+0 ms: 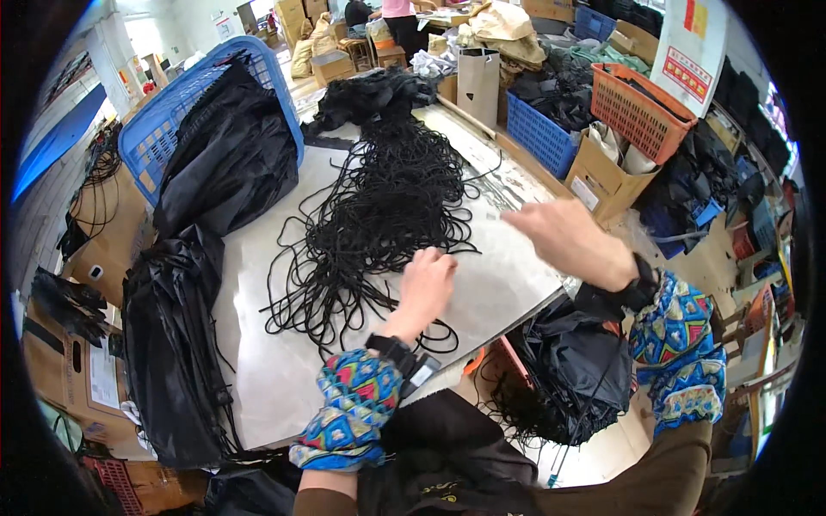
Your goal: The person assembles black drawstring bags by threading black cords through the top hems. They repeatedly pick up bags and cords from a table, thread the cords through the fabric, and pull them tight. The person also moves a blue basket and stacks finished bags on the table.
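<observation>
A tangled heap of thin black cords (387,198) covers the middle of the pale work table (267,361), with loose loops trailing toward me. My left hand (428,288) hangs over the near right edge of the heap, its fingers curled together; whatever they may grip is hidden. To the right, my right hand (572,245) is above the table's right edge, apart from the heap. Its fingers are bent inward and closed, slightly blurred, and any cord in them is too fine to make out. Both forearms wear patterned blue sleeve covers.
At the left, a tilted blue basket (155,142) holds black fabric, and more black fabric (172,335) drapes over the table's edge. An orange basket (641,112), a blue crate (538,133) and a cardboard box (607,176) stand at right. A black bag (576,361) sits below the near edge.
</observation>
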Action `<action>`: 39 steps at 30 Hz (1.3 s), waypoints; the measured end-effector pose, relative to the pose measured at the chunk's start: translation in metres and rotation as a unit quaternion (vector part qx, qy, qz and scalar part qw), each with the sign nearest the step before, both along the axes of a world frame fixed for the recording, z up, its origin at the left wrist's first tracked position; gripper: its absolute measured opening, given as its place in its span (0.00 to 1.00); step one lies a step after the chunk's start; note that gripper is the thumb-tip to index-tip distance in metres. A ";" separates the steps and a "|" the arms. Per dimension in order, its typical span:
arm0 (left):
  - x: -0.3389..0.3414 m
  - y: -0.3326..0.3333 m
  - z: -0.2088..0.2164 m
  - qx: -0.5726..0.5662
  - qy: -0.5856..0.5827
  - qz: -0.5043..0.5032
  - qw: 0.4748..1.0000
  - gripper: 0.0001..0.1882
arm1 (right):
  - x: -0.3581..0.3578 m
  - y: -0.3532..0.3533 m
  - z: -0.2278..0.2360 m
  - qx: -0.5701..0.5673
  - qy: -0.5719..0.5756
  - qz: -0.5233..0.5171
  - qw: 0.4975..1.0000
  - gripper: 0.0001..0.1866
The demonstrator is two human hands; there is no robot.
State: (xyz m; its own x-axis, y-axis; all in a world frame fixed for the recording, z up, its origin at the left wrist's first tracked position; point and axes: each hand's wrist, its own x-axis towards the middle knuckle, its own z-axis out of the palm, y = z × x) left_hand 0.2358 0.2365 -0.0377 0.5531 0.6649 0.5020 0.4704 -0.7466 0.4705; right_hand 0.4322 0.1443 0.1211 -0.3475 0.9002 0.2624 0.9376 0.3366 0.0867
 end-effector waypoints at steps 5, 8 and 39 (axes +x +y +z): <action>0.044 0.017 -0.026 0.021 0.108 0.121 0.987 0.12 | -0.002 0.003 -0.040 -0.063 0.129 -0.005 0.990 0.18; 0.054 0.021 -0.035 0.039 0.173 0.069 0.982 0.13 | -0.001 0.007 -0.080 -0.027 0.246 0.011 0.969 0.16; -0.208 -0.001 -0.025 -0.018 0.184 0.170 0.968 0.21 | -0.129 0.088 -0.132 -0.360 0.096 0.076 0.925 0.17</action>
